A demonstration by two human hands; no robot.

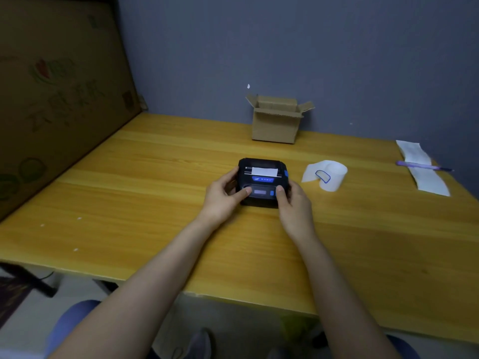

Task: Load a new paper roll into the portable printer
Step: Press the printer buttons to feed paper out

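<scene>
A small black portable printer with blue buttons rests on the yellow wooden table. Its lid is closed and a short strip of white paper sticks out of the slot on top. My left hand grips the printer's left side, thumb on its front panel. My right hand holds the right side, thumb pressing near the blue button. To the right of the printer lies a white paper roll with a loose end and a blue marking.
An open cardboard box stands at the back by the grey wall. A long paper strip with a purple pen across it lies at the far right. A large cardboard panel leans along the left edge.
</scene>
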